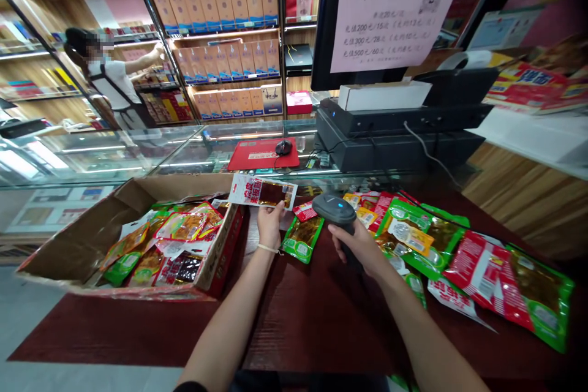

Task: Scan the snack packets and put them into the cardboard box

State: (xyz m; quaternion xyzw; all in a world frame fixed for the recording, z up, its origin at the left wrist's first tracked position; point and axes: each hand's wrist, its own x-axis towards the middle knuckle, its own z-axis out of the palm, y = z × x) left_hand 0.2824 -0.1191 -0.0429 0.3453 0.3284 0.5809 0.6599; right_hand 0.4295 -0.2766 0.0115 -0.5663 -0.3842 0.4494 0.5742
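My left hand (271, 225) grips the lower edge of a white snack packet (263, 192) with red print and a dark window, held up above the counter. In my right hand (362, 248) is a dark handheld barcode scanner (335, 208) with a small blue light, its head facing left. Between the two hands a green snack packet (302, 239) lies on the dark red counter (294, 312), with a small red packet (305, 211) at its top edge. To the left stands an open cardboard box (59, 257) holding several colourful packets.
A pile of green and red packets (487, 269) spreads over the counter's right side. Behind it stand a cash register (399, 135) and a monitor with a paper sign (395, 18). A mouse (283, 147) rests on a red mat (248, 153). Another person (117, 86) stands at the shelves.
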